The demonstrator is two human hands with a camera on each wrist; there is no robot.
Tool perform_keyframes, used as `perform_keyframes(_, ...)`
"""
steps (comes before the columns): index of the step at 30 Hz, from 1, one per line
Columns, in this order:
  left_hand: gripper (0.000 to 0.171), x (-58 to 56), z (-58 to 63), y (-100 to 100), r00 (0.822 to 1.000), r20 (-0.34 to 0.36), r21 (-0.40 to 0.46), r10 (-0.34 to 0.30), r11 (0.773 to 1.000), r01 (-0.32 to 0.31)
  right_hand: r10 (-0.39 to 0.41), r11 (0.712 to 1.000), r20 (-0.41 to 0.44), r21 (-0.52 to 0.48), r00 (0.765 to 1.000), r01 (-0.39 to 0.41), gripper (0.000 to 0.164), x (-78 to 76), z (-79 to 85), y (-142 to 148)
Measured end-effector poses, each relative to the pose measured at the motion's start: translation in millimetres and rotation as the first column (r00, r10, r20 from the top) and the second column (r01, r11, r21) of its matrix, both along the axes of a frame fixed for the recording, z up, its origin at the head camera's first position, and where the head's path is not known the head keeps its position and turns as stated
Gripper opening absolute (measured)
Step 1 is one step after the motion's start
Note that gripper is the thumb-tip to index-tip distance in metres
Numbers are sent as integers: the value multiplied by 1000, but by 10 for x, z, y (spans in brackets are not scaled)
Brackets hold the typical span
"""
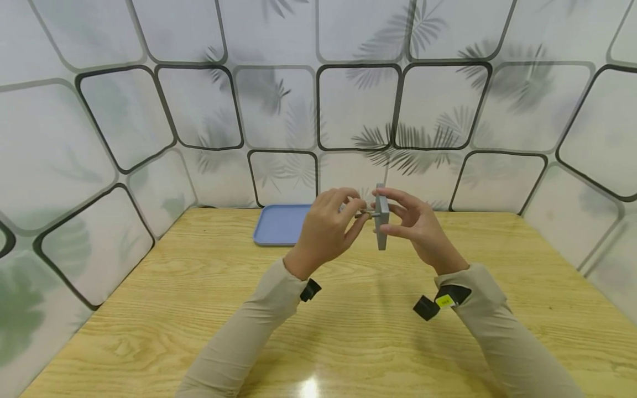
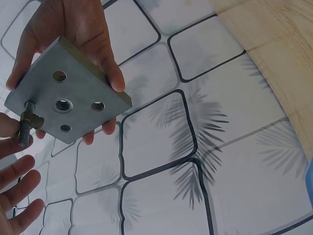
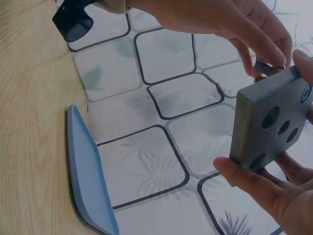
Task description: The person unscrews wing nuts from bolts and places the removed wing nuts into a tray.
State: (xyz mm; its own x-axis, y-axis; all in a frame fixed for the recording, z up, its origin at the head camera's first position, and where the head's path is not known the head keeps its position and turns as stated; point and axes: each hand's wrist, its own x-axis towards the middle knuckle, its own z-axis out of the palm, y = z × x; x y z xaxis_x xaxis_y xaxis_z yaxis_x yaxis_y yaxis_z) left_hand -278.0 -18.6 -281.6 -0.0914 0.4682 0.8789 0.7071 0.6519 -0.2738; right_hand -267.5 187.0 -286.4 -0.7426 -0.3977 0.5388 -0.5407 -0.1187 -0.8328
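My right hand (image 1: 415,226) grips a square grey metal plate (image 2: 80,90) by its edges, holding it upright above the table. The plate has several round holes, and the middle one is threaded. From one corner hole sticks a threaded bolt (image 2: 24,134) with a brass-coloured nut (image 2: 33,120) on it, perhaps a wing nut. My left hand (image 1: 325,226) pinches the nut between thumb and forefinger, while its other fingers are spread in the left wrist view. In the right wrist view, the plate's other face shows, and the left fingertips partly hide the bolt and nut behind it.
A shallow blue tray (image 1: 278,226) lies at the back of the wooden table (image 1: 199,293), partly hidden behind the left hand. Patterned fabric walls (image 1: 278,110) stand at the back and both sides. Each wrist wears a black camera (image 1: 426,307).
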Motion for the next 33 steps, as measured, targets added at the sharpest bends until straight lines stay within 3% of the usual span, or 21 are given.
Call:
perform_keyframes(8, 10, -8, 7, 19, 995, -100, 60, -14, 998, 20, 8, 1000, 11, -5, 1000, -7, 56, 2, 2, -2)
perform_keyframes(33, 8, -9, -6, 1, 998, -53, 31, -28, 999, 29, -17, 1000, 14, 8, 1000, 17, 56, -3, 5, 6)
